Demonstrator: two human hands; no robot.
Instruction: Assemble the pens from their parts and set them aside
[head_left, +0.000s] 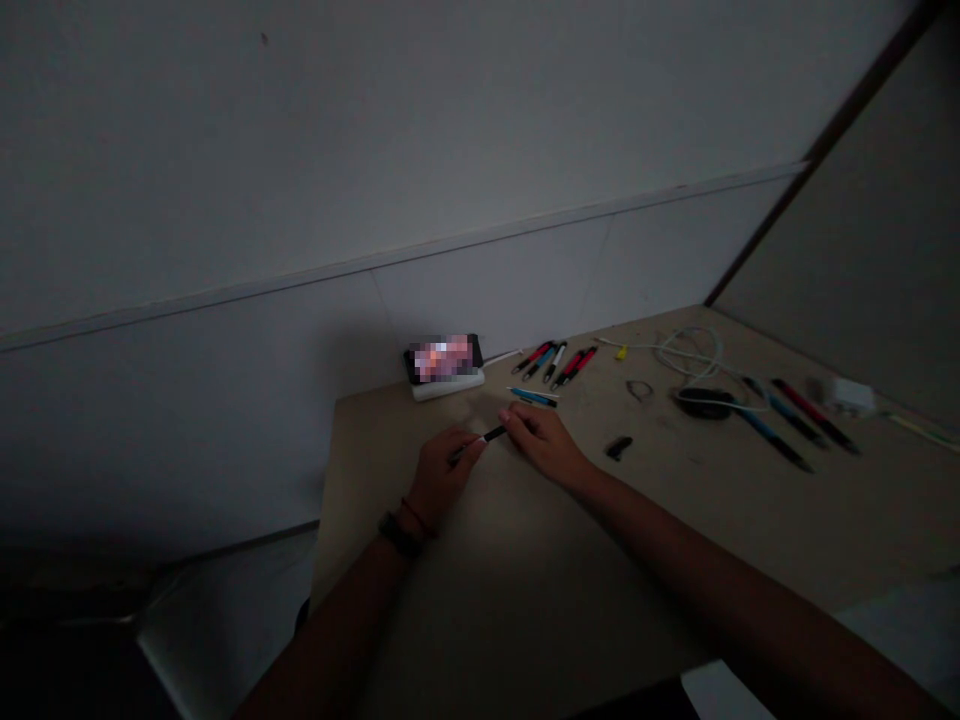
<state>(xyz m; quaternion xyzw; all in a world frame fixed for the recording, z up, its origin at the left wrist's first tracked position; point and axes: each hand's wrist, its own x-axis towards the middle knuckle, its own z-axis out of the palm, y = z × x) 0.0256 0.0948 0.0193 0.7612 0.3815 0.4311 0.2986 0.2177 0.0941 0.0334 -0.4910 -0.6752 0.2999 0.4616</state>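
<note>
Pen [493, 434], left hand [442, 475], right hand [544, 443], lettering seemingly illegible

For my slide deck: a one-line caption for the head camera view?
Left hand and right hand hold a black pen over a beige table.

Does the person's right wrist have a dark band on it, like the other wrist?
No, the right hand shows a bare wrist; the dark band is only on the left hand.

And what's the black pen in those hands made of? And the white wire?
The black pen between the left hand and right hand looks like plastic, with a faint sheen, though the dim light leaves that open. The white wire looks rubbery: it bends in soft loops.
</note>
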